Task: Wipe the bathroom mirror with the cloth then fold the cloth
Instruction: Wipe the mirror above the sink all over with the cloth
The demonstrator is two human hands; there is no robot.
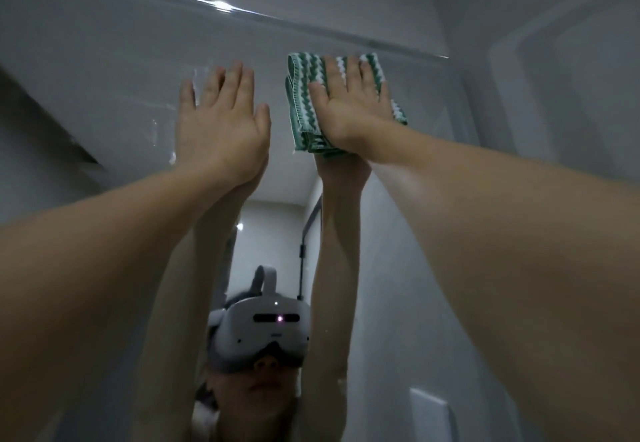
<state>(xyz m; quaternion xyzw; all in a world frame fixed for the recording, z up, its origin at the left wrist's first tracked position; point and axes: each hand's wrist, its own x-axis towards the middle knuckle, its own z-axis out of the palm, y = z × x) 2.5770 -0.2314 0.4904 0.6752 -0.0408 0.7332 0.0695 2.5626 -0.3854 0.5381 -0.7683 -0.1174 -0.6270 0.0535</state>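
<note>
Two hands press flat on the mirror [104,70], high up near its top edge. The left hand [221,126] lies bare on the glass, fingers straight and holding nothing, just beside the cloth [301,102] but apart from it. The right hand [349,109] is spread open over the cloth, pinning it to the glass with palm and straight fingers, not gripping it. The green-and-white cloth looks soft, light and limp, bunched in a few layers; it would likely slide easily on the glass and drop if the pressure eased. For folding, its free left edge and corners seem the best places to pinch.
</note>
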